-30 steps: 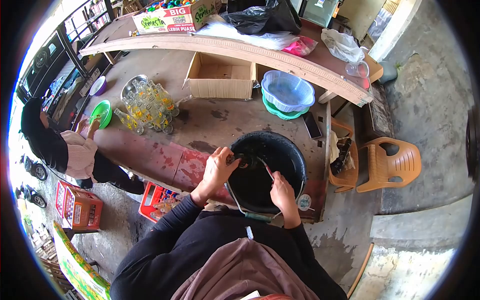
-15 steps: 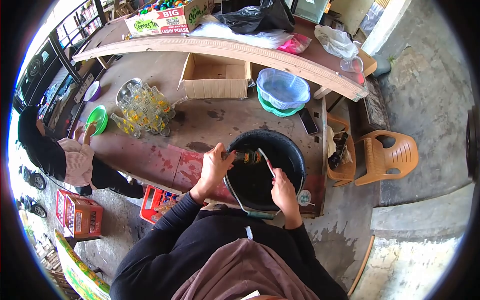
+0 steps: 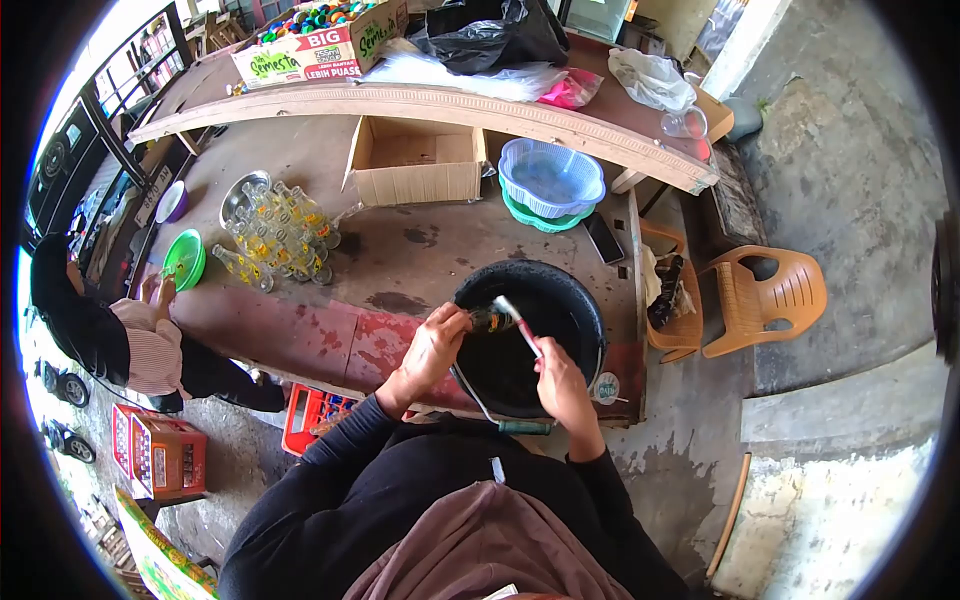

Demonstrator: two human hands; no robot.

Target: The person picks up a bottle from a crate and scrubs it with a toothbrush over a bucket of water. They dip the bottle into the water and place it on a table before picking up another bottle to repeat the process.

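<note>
Over the black bucket (image 3: 470, 290), my left hand (image 3: 436, 345) is wrapped round a glass bottle (image 3: 487, 320) that lies tilted above the bucket's inside. My right hand (image 3: 562, 383) grips the red and white handle of a brush (image 3: 524, 328); its pale head is beside the bottle. Whether the brush touches the bottle I cannot tell. Dark liquid fills the bucket, whose handle (image 3: 522, 427) hangs down at the near side. A cluster of clear glass bottles (image 3: 285, 230) with yellow labels stands on the table to the left.
Another person (image 3: 150, 345) stands at left, hands at a green basin (image 3: 185, 260). An open cardboard box (image 3: 418, 185), stacked plastic baskets (image 3: 552, 178) and a phone (image 3: 603, 238) lie behind the bucket. Red crates (image 3: 170, 455) stand below left; an orange chair (image 3: 765, 302) is at right.
The brush head has moved up and toward the bottle's near end, its handle now steeper. My left hand has shifted slightly down and round the bottle. The whole view has shifted a little.
</note>
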